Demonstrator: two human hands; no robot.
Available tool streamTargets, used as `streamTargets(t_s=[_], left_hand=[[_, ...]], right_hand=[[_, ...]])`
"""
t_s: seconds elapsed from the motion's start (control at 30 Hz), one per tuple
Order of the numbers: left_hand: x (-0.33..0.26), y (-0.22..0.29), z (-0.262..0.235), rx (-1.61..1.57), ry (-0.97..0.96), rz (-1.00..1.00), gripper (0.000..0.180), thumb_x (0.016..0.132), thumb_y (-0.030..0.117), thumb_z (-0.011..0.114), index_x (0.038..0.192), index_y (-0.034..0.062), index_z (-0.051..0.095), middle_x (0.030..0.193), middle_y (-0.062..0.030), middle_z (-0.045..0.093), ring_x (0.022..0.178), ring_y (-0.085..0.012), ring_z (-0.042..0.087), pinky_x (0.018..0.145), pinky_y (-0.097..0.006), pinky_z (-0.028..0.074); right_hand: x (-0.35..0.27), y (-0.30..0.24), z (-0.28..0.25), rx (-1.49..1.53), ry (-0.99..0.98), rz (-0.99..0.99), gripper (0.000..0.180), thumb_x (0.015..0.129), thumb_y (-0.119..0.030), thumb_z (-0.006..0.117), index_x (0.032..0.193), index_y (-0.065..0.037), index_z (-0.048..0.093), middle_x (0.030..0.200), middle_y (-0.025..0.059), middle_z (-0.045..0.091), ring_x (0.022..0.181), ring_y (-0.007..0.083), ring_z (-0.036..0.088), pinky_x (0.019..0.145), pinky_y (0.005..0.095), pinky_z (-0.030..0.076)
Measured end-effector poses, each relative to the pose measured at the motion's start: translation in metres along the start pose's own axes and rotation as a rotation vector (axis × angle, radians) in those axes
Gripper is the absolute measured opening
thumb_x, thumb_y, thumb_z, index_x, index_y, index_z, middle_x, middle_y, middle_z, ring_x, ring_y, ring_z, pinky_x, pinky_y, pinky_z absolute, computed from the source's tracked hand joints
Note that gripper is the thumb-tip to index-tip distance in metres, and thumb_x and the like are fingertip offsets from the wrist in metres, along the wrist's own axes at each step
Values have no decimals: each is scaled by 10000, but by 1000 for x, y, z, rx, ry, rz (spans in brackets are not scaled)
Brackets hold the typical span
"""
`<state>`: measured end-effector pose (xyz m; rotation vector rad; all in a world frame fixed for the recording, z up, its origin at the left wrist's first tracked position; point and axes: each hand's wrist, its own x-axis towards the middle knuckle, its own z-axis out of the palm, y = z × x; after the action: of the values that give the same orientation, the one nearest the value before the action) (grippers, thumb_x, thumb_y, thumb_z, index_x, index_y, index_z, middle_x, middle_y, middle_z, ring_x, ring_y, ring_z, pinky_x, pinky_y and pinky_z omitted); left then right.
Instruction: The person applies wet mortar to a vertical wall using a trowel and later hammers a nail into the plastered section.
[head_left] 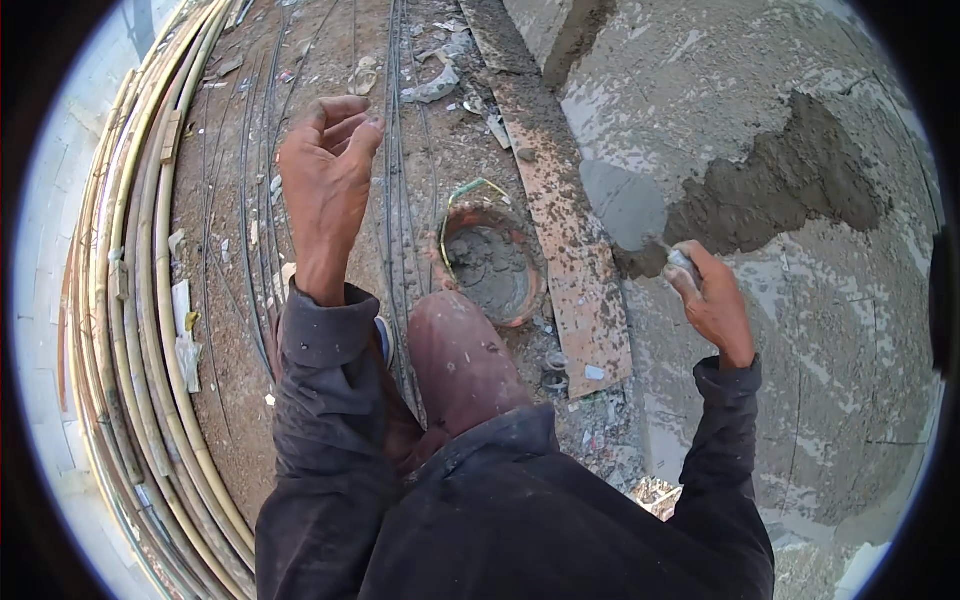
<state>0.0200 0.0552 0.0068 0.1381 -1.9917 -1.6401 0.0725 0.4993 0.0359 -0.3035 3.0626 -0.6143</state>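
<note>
My right hand (718, 308) is closed round the handle of a trowel (622, 205). The trowel's grey, wet-looking blade lies over the lower edge of the wall beside a dark patch of fresh mortar (780, 190). Raised above the ground at the left, my left hand (328, 180) has loosely curled fingers, with nothing seen in them. Between my hands, just past my knee, a round orange-rimmed pan (533, 290) holds grey wet mortar (487, 270). A yellow-green strip arches up at its far left rim.
A mortar-spattered board (570, 240) lies along the foot of the rough grey wall (840, 330). Long bamboo poles (150, 240) run down the left side. Thin dark rods (395, 190) stretch over dirt ground strewn with rubble and scraps. A small stone (527, 155) sits on the board.
</note>
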Motion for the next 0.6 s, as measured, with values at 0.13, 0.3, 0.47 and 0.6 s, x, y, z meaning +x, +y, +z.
streamTargets(t_s=[0.13, 0.3, 0.47, 0.6], left_hand=[[-9, 10, -18, 74, 35, 32, 253, 961, 161, 756, 1156, 6, 715, 1154, -165, 749, 1119, -239, 709, 997, -351, 546], [-12, 8, -29, 149, 52, 149, 218, 958, 156, 762, 1118, 11, 734, 1129, -161, 764, 1113, -238, 719, 995, -360, 561], [-18, 12, -50, 169, 113, 111, 212, 956, 158, 774, 1113, 19, 740, 1142, -147, 762, 1113, -221, 717, 999, -347, 562], [-12, 18, -41, 129, 99, 176, 179, 939, 162, 765, 1071, 42, 754, 1087, -140, 771, 1089, -240, 730, 1020, -404, 553]], right_hand=[[68, 31, 171, -340, -101, -207, 163, 904, -191, 702, 1014, -77, 739, 943, 215, 733, 928, 442, 708, 793, 527, 539], [109, -7, 337, -500, -107, -475, 96, 844, -160, 687, 799, -90, 735, 831, 165, 722, 802, 376, 721, 717, 499, 545], [133, -31, 268, -417, -248, -630, 96, 853, -139, 666, 840, -77, 738, 838, 136, 688, 818, 344, 717, 702, 468, 548], [145, 6, 324, -517, -65, -448, 144, 829, -169, 692, 718, -92, 741, 723, 145, 702, 723, 362, 719, 675, 475, 553]])
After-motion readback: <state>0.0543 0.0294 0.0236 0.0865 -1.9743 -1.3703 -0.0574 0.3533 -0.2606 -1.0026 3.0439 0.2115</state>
